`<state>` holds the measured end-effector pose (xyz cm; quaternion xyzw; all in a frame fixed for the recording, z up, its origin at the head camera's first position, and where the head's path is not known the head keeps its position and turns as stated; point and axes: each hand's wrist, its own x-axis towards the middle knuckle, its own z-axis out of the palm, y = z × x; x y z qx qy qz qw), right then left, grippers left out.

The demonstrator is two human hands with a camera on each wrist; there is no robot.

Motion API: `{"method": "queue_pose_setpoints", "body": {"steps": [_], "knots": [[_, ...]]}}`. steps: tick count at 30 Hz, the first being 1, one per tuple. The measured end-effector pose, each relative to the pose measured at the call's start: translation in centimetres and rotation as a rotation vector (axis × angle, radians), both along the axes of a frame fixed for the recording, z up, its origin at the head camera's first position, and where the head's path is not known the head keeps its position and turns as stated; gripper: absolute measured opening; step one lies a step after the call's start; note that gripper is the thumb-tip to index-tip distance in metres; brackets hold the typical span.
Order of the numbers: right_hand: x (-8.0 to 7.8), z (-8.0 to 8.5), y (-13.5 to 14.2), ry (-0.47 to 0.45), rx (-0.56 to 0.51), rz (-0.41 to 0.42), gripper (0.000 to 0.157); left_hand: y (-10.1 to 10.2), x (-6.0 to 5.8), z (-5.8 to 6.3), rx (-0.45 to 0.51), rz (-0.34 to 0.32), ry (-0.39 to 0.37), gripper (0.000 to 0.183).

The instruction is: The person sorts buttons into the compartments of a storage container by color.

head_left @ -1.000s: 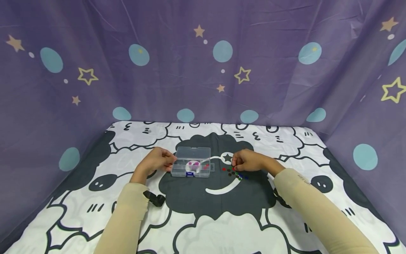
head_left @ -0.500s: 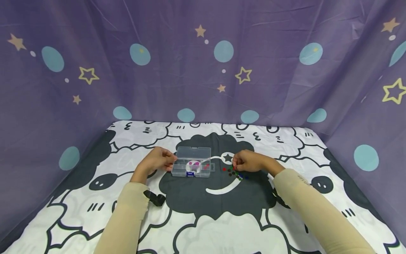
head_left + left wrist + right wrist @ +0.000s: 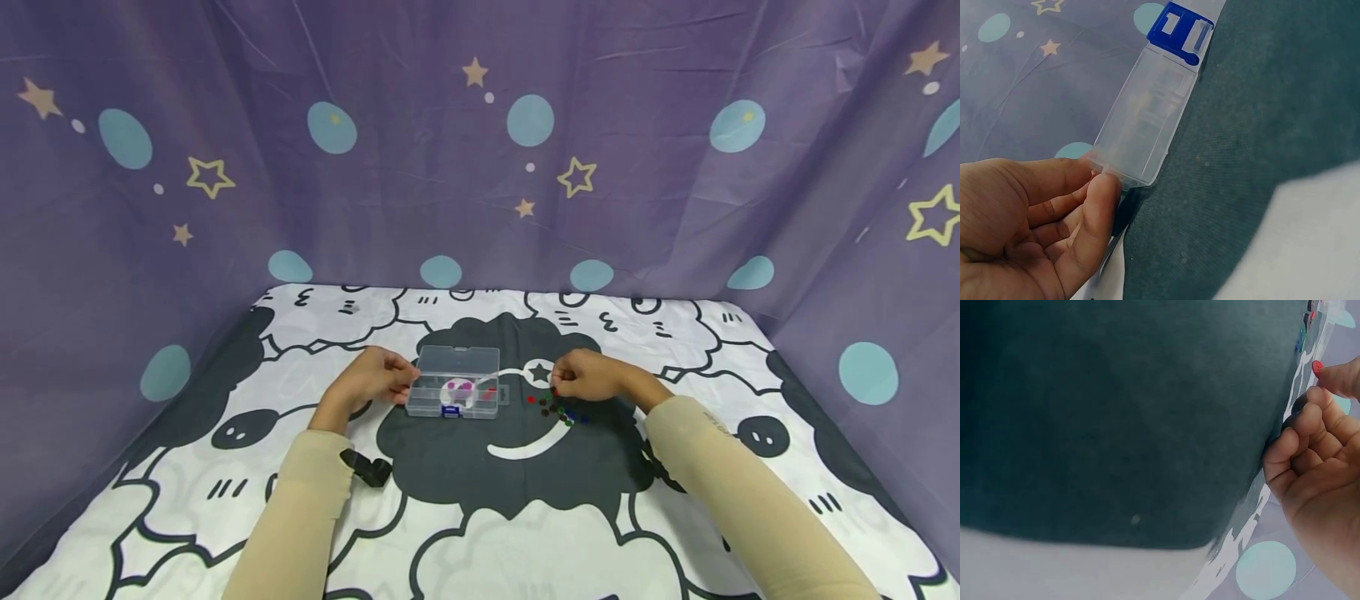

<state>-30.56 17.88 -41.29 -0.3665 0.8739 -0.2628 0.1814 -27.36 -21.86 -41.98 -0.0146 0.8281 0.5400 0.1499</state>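
A clear plastic compartment box (image 3: 487, 410) stands with its lid raised on the dark patch of the cloth. My left hand (image 3: 377, 377) holds its left end; in the left wrist view, the thumb and fingers pinch the box's corner, and a blue label (image 3: 1175, 31) shows on its side. Pink and red pieces lie inside the compartments. Right of the box, my right hand (image 3: 587, 375) is bent over a loose scatter of small buttons (image 3: 553, 408) in red, brown, green and blue. A red button (image 3: 1317, 368) sits pinched at its thumb tip in the right wrist view.
A white cloth (image 3: 517, 550) printed with black cartoon outlines covers the table. Behind it hangs a purple curtain (image 3: 420, 167) with stars and dots. Black straps with a mount (image 3: 367, 468) sit at my left sleeve.
My right hand has risen slightly off the scattered buttons, with a red button at its fingertips. The left hand and the box have stayed in place.
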Motion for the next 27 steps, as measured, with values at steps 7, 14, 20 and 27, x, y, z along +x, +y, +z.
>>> {"method": "queue_pose_setpoints", "body": {"steps": [7,14,20,27], "knots": [[-0.2,0.3,-0.5,0.009,-0.010,0.025,0.024,0.0,0.0,-0.1,0.009,-0.003,0.002,0.016],[-0.4,1.0,-1.6,0.031,-0.007,0.037,0.026,0.0,0.0,-0.2,0.003,0.002,0.005,0.016],[-0.5,1.4,-2.4,0.061,-0.010,0.046,0.026,-0.1,-0.1,-0.2,-0.007,0.002,0.007,0.016],[-0.5,1.9,-3.4,0.027,-0.041,0.044,0.024,-0.1,0.0,-0.1,-0.015,0.002,0.008,0.016]]}}
